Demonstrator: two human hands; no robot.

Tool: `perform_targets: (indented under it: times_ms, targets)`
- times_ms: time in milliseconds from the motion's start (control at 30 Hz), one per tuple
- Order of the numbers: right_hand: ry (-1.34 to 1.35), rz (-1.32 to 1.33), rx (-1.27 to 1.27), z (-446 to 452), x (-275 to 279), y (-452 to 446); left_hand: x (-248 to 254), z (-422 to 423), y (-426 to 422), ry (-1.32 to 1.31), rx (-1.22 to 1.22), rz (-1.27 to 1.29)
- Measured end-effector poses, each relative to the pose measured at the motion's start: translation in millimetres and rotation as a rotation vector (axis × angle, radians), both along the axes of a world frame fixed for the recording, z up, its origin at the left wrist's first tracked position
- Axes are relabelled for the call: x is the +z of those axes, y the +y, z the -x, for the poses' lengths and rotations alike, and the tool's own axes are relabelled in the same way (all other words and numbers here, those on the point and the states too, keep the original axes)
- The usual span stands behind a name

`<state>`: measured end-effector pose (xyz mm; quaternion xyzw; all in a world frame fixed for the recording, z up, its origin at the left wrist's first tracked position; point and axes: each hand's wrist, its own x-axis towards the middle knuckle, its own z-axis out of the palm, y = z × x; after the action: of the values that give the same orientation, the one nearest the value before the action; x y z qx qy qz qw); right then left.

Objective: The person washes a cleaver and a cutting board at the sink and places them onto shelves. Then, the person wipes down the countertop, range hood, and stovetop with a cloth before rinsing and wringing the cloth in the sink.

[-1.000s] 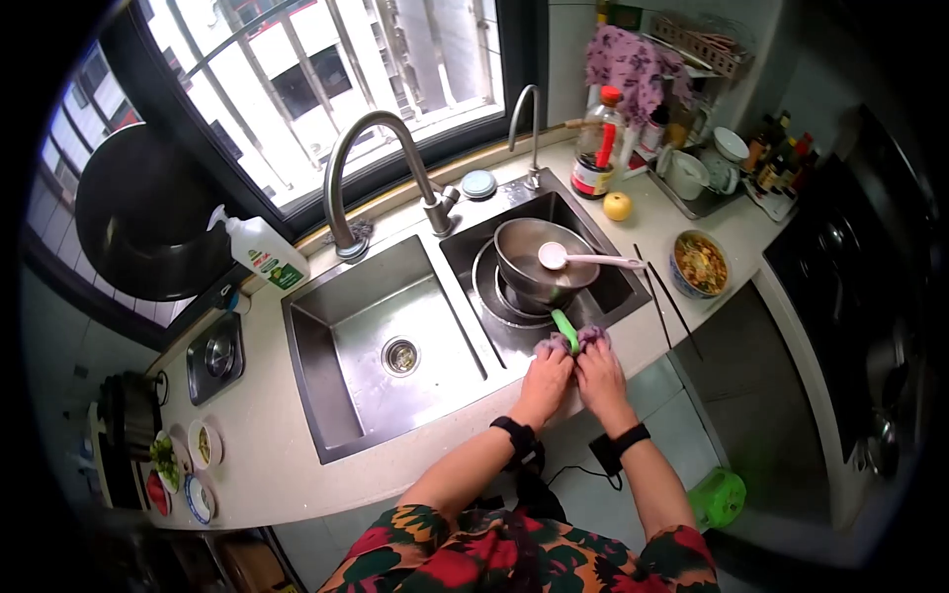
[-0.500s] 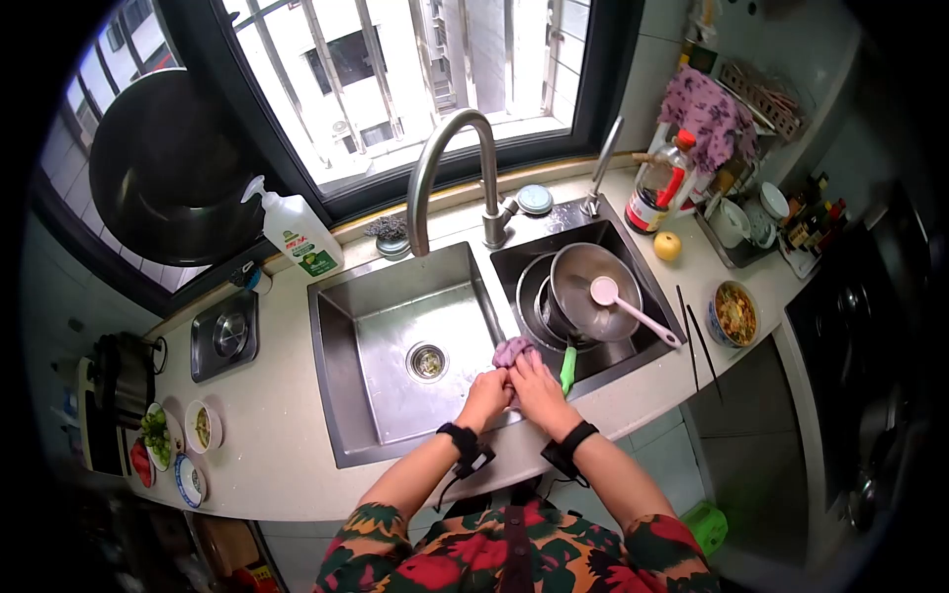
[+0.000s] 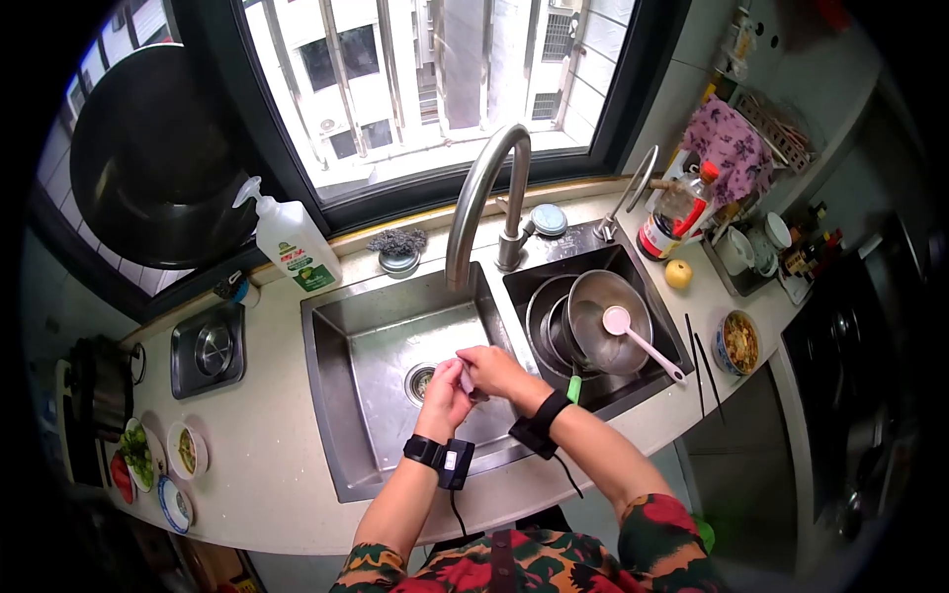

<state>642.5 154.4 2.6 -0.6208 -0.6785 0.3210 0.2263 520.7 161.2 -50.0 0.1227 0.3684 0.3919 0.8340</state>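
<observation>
Over the left sink basin (image 3: pixel 371 346), my left hand (image 3: pixel 445 403) and my right hand (image 3: pixel 499 374) are closed together around a bunched pinkish-purple cloth (image 3: pixel 466 380). Only a small piece of the cloth shows between the fingers. Below my hands, the drain (image 3: pixel 419 381) is partly covered by them. The curved metal faucet (image 3: pixel 473 203) stands just behind, its spout above the basin.
In the right basin lie a metal bowl (image 3: pixel 585 341), a pink ladle (image 3: pixel 647 346) and a green handle (image 3: pixel 574 387). Chopsticks (image 3: pixel 708 371) and a food bowl (image 3: pixel 730 341) sit at right. A white pump bottle (image 3: pixel 294 242) and metal tray (image 3: pixel 181 356) stand at left.
Both hands have moved left with the cloth, from the divider's front end to above the left basin. My fingers now wrap round the cloth. The camera view has shifted slightly.
</observation>
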Motion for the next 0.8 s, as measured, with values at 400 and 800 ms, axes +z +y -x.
perform_targets:
  times_ms: [400, 800]
  targets:
    - [-0.276, -0.406, -0.313, -154, 6, 173, 79, 4, -1, 0.384, 0.152, -0.258]
    - [-0.072, -0.260, -0.382, -174, -18, 139, 83, -32, 0, 0.883, 0.132, -0.593]
